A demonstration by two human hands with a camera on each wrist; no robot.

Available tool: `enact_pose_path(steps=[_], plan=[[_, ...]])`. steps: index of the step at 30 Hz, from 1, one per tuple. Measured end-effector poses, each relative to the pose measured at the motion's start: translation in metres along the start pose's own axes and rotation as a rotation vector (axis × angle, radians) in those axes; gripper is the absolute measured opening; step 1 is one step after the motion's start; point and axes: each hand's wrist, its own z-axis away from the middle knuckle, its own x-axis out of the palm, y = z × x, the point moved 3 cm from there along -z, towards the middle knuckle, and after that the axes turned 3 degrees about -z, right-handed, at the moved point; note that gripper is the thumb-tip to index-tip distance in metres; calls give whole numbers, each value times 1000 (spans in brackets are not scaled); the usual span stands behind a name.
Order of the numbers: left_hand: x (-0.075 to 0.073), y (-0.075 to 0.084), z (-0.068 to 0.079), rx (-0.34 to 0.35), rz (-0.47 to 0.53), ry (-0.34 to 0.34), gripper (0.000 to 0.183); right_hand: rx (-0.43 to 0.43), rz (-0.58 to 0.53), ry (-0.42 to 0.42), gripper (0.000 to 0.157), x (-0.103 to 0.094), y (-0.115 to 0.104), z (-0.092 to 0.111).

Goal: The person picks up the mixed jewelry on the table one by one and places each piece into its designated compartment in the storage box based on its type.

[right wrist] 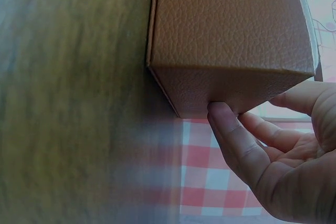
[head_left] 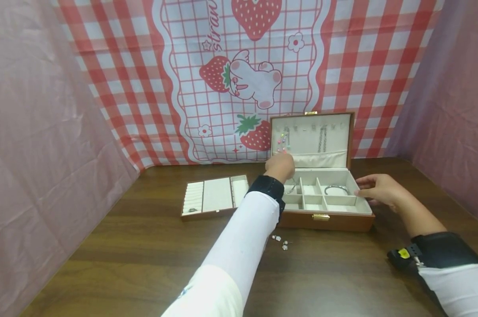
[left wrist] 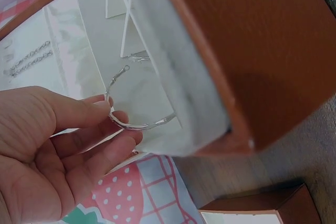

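Note:
My left hand (head_left: pixel 280 166) pinches a thin silver bracelet (left wrist: pixel 139 126) between thumb and fingers. The bracelet dips into the left part of the open brown jewelry box (head_left: pixel 343 223), near its cream-lined dividers. At the box's right end, my right hand (head_left: pixel 383 190) rests its fingertips on the leather side wall, with the thumb close to the upper rim. Another silver bracelet (head_left: pixel 335 186) lies in the back right compartment. Against the raised lid hang a silver chain necklace (head_left: pixel 323 138) and a colourful beaded one (head_left: pixel 281 140).
Left of the box sits a shallow brown tray (head_left: pixel 201 216) with ring slots and a small ring (head_left: pixel 192 210) in them. Small earrings (head_left: pixel 285 247) lie on the wooden table (head_left: pixel 143 251) before the box. A red checked cloth (head_left: pixel 365 53) hangs behind.

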Motion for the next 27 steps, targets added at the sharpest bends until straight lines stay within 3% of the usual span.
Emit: enact_pose_path(steps=[7, 19, 27], plan=[[-3, -3, 1, 70, -20, 47, 27, 0, -6, -5, 62, 1, -1, 1], [-9, -7, 0, 141, -25, 88, 31, -1, -5, -5, 62, 1, -1, 1], [-18, -8, 2, 209, -56, 100, 24, 1, -8, 0, 63, 1, 0, 0]])
